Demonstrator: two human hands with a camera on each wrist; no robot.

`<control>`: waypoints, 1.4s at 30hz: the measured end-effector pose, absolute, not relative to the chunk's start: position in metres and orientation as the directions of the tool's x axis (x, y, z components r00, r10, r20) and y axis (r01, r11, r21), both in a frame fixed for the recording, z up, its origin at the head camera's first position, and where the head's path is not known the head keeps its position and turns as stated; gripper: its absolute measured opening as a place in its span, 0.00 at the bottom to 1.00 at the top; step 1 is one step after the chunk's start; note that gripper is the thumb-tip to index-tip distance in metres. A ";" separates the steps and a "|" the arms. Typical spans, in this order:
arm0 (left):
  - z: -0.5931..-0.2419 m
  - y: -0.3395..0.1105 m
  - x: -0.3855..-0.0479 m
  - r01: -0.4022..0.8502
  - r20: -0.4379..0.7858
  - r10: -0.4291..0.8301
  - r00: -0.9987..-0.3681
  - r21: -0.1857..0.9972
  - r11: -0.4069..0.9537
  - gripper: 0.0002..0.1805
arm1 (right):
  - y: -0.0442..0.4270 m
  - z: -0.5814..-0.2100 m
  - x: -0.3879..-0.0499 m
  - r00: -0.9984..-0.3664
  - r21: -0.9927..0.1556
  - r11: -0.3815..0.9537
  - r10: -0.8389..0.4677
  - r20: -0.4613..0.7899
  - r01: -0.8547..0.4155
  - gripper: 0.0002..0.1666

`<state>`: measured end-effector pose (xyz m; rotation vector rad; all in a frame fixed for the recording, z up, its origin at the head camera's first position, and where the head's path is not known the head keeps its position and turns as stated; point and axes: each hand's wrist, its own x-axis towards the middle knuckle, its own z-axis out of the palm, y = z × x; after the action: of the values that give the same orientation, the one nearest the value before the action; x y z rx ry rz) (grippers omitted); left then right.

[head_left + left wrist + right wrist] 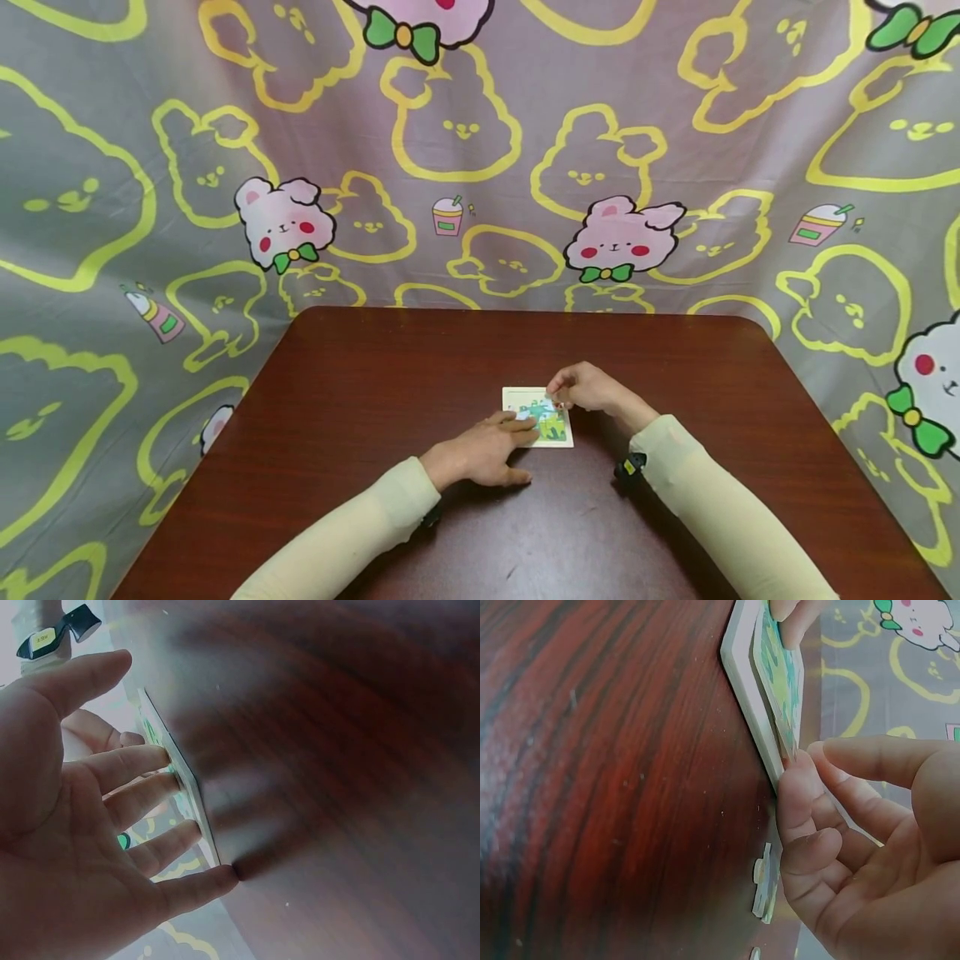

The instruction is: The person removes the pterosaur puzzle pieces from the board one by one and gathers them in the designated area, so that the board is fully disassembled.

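Observation:
A small jigsaw puzzle (553,430) with a green and blue picture lies in a cream square tray (514,392) on the table. My left hand (487,451) has its fingers spread and nearly straight, with the fingertips resting on the puzzle's left side. At the tray's far right corner, my right hand (590,388) pinches the edge of the puzzle between thumb and index finger. In the right wrist view, that edge of the puzzle layer (781,682) stands tilted up from the tray (742,682). Part of the picture is hidden under the left fingers.
A loose jigsaw piece (763,883) lies on the table by the right hand, with part of another small piece (755,954) at the view's bottom edge. The dark red-brown table (390,367) backs onto a patterned cloth (517,192).

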<state>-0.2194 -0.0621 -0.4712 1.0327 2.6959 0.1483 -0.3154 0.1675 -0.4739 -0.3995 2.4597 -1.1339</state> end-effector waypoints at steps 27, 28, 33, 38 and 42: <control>-0.472 -0.063 -0.218 0.660 -0.187 0.679 -0.710 0.161 0.734 0.39 | 0.163 -0.473 -0.314 -0.902 -0.772 0.634 -0.356 -0.244 -0.041 0.05; -0.472 -0.063 -0.218 0.660 -0.187 0.679 -0.710 0.162 0.734 0.39 | 0.163 -0.474 -0.314 -0.903 -0.772 0.634 -0.354 -0.245 -0.039 0.05; -0.471 -0.063 -0.218 0.661 -0.187 0.681 -0.708 0.160 0.733 0.39 | 0.160 -0.473 -0.313 -0.900 -0.768 0.639 -0.357 -0.250 -0.040 0.06; -0.470 -0.063 -0.218 0.660 -0.189 0.680 -0.708 0.164 0.733 0.39 | 0.159 -0.474 -0.314 -0.905 -0.762 0.645 -0.359 -0.229 -0.064 0.06; -0.470 -0.063 -0.218 0.655 -0.198 0.676 -0.709 0.169 0.736 0.39 | 0.160 -0.475 -0.315 -0.914 -0.765 0.641 -0.341 -0.219 -0.056 0.09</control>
<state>-0.2180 -0.0634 -0.4699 1.0508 2.6922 0.1254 -0.3154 0.1596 -0.4745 -0.3160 2.5199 -1.1581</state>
